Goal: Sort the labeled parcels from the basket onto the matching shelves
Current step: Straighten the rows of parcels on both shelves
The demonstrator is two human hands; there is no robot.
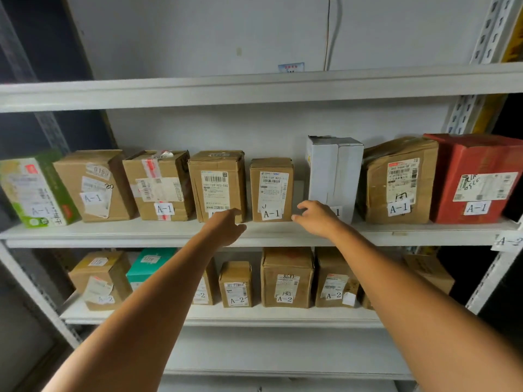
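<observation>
The small brown cardboard box (271,189) with a white paper tag that says A-1 stands upright on the middle white metal shelf (135,232), about halfway along the row. It sits between a taller brown cardboard box (216,182) on its left and a tall white cardboard box (334,171) on its right.

The left hand (226,226) reaches in low on the left of the small box. It is in front of the bottom of the taller brown box and hides part of that box's tag. Its fingers (233,214) lie close together, point to the far wall and hold nothing.

The right hand (315,217) is low on the right of the small box, in front of the white box. Its fingers (307,205) are a little spread and loosely bent, and they hold nothing. The tips are just beside the small box's lower right corner. I cannot tell if they touch it.

More A-1 boxes fill the same shelf. At the far left is a green and white box (31,188). At the right are a crumpled brown box (399,179) and a red cardboard box (475,176).

The lower white shelf (254,316) carries brown boxes tagged A-2 and one teal box (150,263).
</observation>
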